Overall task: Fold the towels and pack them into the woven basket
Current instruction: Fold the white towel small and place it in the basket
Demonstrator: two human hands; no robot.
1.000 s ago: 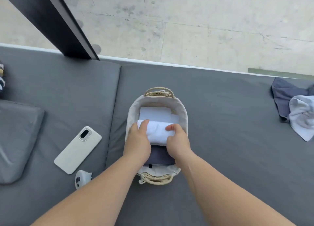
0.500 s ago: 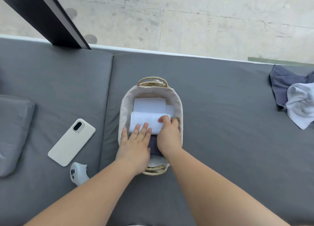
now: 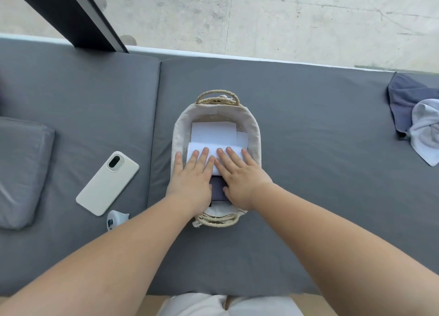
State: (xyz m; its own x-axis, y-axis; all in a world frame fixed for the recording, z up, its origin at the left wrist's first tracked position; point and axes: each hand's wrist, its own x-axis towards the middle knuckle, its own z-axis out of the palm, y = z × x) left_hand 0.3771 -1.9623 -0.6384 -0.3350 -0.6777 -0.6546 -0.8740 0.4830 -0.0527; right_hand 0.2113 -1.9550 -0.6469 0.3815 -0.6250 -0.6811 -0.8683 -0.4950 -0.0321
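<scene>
On grey cushions (image 3: 308,125) by concrete floor (image 3: 285,18) sits basket (image 3: 256,131).

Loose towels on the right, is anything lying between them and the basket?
Nothing visible: only cushion lies between the loose towels and the basket. The left hand and right hand press the white towel inside it.

We've got a grey cushioned bench (image 3: 308,137) w/ the woven basket (image 3: 256,135) at centre, a white phone (image 3: 108,183) & small white gadget (image 3: 115,220) just left of it, a grey pillow (image 3: 21,170) far left, & loose towels (image 3: 422,125) heaped far right.
</scene>
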